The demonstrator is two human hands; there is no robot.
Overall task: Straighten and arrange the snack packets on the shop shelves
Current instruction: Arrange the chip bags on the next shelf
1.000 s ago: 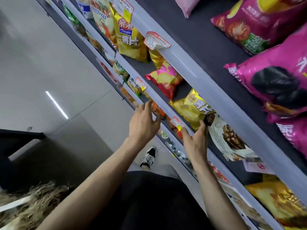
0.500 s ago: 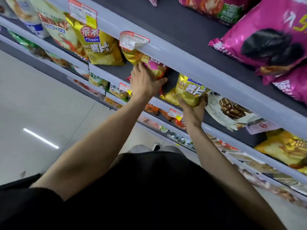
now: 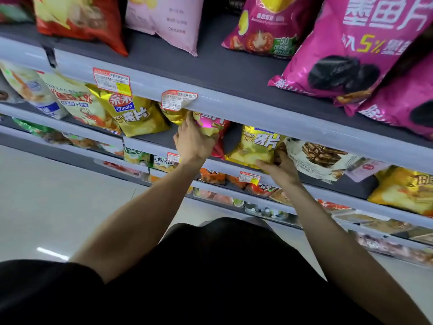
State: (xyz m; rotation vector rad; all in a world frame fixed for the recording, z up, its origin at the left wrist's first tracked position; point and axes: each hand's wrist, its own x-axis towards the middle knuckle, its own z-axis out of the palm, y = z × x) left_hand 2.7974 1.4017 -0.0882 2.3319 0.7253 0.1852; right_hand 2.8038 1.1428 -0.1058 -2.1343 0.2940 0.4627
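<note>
A: What is seen, biggest first?

B: A grey metal shop shelf (image 3: pixel 234 103) is seen, with a large shiny magenta packet (image 3: pixel 346 55) laid on the tier above. On the middle tier, a glossy yellow crisp packet with a red logo (image 3: pixel 131 113) is stood to the left, well apart from the hands.

A: And what is held?

B: A crinkled gold-and-pink snack packet (image 3: pixel 208 125) is clamped in the grip of the left hand (image 3: pixel 193 141), just under a curled red-and-white price label (image 3: pixel 179 99). A yellow potato-chip packet with blue lettering (image 3: pixel 257 146) is clasped at its lower corner by the right hand (image 3: pixel 280 170), fingers closed on it. A white biscuit packet (image 3: pixel 321 160) is laid just beside that hand.
</note>
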